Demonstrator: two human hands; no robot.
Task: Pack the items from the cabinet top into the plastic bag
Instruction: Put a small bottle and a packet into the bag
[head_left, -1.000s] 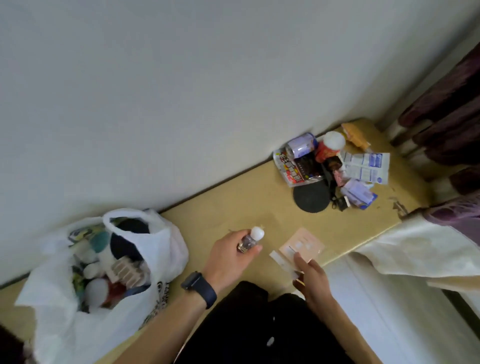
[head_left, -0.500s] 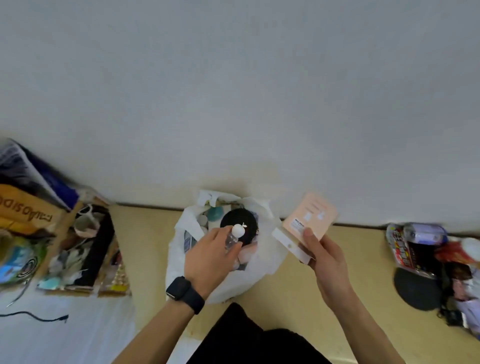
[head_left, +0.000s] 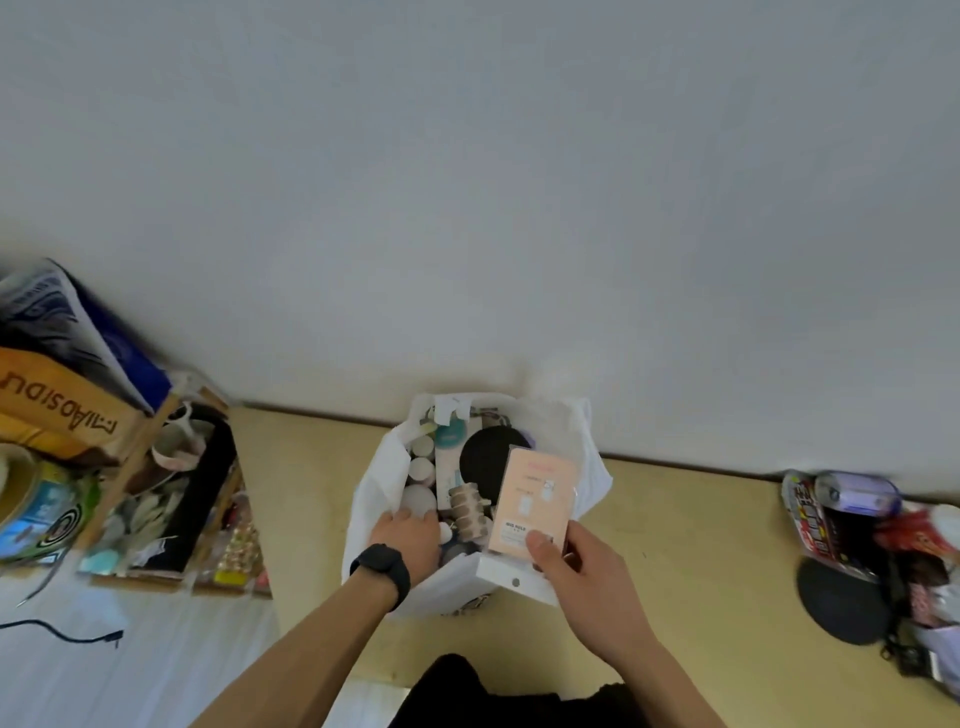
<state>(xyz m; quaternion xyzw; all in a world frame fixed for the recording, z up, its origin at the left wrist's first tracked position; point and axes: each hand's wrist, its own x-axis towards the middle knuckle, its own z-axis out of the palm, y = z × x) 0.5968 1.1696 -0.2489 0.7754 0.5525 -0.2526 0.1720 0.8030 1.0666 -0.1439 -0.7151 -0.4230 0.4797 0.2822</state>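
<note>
Currently in the deposit step: the right hand (head_left: 582, 571) pinches the peach card pack (head_left: 537, 493) above the open plastic bag (head_left: 374, 499) on the surface (head_left: 701, 545). The left hand (head_left: 408, 538) sits inside the bag mouth; whether its fingers hold anything cannot be determined. Next move: lower the pack in, then release.

Plastic bag (head_left: 379, 483) sits mid cabinet top (head_left: 701, 545), back against the wall (head_left: 467, 208). Left hand (head_left: 408, 540) is inside the bag mouth, near-left side. Right hand (head_left: 582, 571) holds a flat packet (head_left: 535, 499) over the bag's near-right rim. Item pile (head_left: 857, 530) is far right by the wall, with a flat disc (head_left: 836, 603) in front of it. Cluttered crate (head_left: 171, 493) is left of the cabinet, cable (head_left: 57, 631) in front.
</note>
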